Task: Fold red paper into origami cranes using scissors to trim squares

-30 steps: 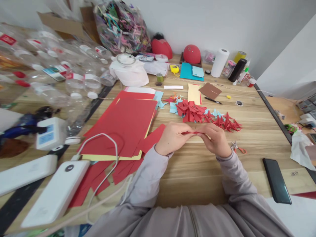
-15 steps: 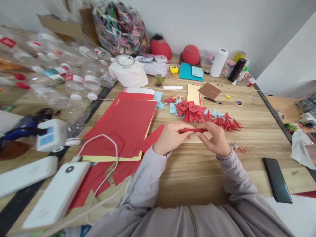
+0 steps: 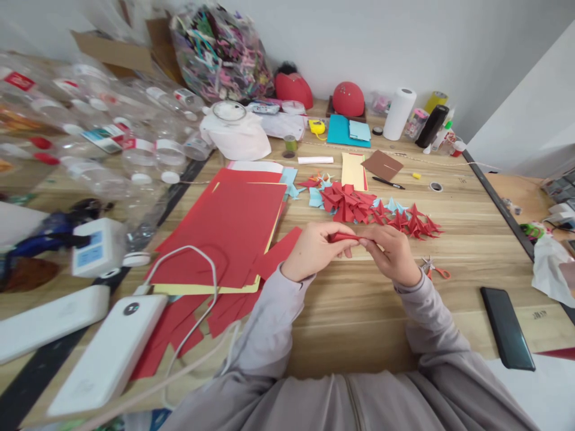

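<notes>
A small folded piece of red paper (image 3: 345,237) is pinched between my two hands above the table. My left hand (image 3: 318,246) is closed on its left part, thumb along the near edge. At the other end, the fingers and thumb of my right hand (image 3: 392,251) grip the tip. Both hands cover much of the paper. Just beyond them lies a pile of red folded-paper pieces (image 3: 345,202), with light blue folded pieces (image 3: 315,197) among them. Orange-handled scissors (image 3: 435,269) rest to the right of my right wrist.
Left of my hands lies a stack of red paper sheets (image 3: 224,233), with cut red strips (image 3: 231,311) below. A white power bank (image 3: 108,356) with a cable, plastic bottles (image 3: 139,155), a black phone (image 3: 507,328), a pen (image 3: 389,182) and a tape roll (image 3: 435,187) surround the work area.
My right fingers have closed in at the right end of the red paper, and less of it shows there. The paper looks narrower toward that tip. The view has shifted slightly.
</notes>
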